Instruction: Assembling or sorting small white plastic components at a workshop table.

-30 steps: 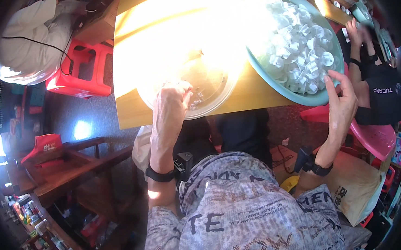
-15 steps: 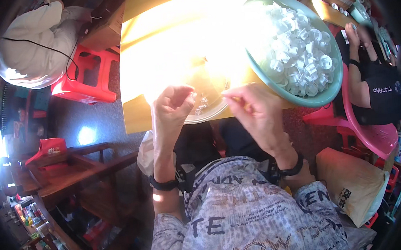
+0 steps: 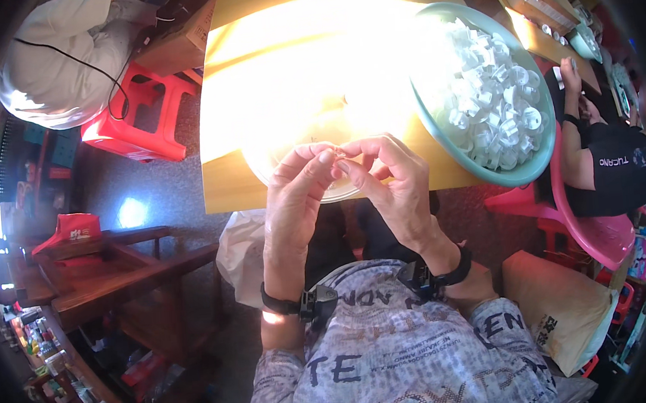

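Observation:
My left hand (image 3: pixel 293 196) and my right hand (image 3: pixel 399 190) meet fingertip to fingertip over the near edge of the table. Both are closed in a pinch on a small shiny part (image 3: pixel 339 154), mostly covered by the fingers and too small to name. Beneath them lies a round shallow dish (image 3: pixel 337 196), its pale rim showing under my hands and its far side washed out by glare. To the right of my hands stands an oval light-green basin (image 3: pixel 515 180), heaped with white and clear plastic fittings (image 3: pixel 500 110).
Strong sunlight bleaches much of the wooden table (image 3: pixel 233 179). A red plastic stool (image 3: pixel 135 143) and a person in pale clothes (image 3: pixel 59 66) are at far left. Someone in a black shirt (image 3: pixel 613 166) sits at right by a pink basin (image 3: pixel 595 238). A brown paper bag (image 3: pixel 559 308) stands lower right.
My hands were apart over the dish; they have now come together, fingertips touching around the small part. The whole view has shifted slightly.

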`<state>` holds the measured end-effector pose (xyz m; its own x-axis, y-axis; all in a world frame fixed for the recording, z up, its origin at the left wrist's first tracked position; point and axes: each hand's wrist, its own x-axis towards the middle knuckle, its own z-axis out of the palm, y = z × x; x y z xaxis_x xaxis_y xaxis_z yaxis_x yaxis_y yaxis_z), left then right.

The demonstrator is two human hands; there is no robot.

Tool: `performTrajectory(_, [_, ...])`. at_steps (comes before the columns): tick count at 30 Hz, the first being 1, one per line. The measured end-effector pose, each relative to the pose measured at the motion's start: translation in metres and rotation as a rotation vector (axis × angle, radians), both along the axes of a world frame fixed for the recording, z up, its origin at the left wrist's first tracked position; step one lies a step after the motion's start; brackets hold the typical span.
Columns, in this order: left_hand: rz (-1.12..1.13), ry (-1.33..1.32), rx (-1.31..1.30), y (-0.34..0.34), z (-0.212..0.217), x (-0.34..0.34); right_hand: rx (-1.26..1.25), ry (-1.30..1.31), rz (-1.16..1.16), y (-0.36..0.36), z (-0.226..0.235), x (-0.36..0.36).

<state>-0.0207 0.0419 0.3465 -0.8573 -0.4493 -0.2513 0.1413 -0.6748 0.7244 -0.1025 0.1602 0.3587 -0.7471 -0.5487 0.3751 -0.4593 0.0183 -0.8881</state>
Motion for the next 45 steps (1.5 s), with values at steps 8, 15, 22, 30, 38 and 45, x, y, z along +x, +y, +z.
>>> performTrajectory(8, [-0.068,0.022,0.148,0.001,0.001,-0.008,-0.074,0.016,-0.042,-0.001,-0.003,-0.006])
performTrajectory(15, [0.007,-0.214,-0.468,-0.017,-0.001,-0.022,-0.106,-0.058,-0.061,0.000,-0.013,-0.013])
performTrajectory(22, [0.277,-0.663,-1.611,-0.049,-0.035,-0.040,-0.144,-0.516,-0.020,0.001,-0.008,-0.015])
performTrajectory(30, [0.127,-0.595,-1.515,-0.057,-0.064,-0.034,-0.127,-0.529,0.018,0.003,-0.012,-0.015])
performTrajectory(38, [0.123,-0.614,-1.377,-0.043,-0.016,-0.047,-0.096,-0.439,0.034,0.001,-0.013,-0.011])
performTrajectory(45, [0.159,-0.226,-1.043,-0.015,0.004,-0.004,-0.194,-0.450,0.090,-0.006,-0.008,-0.006])
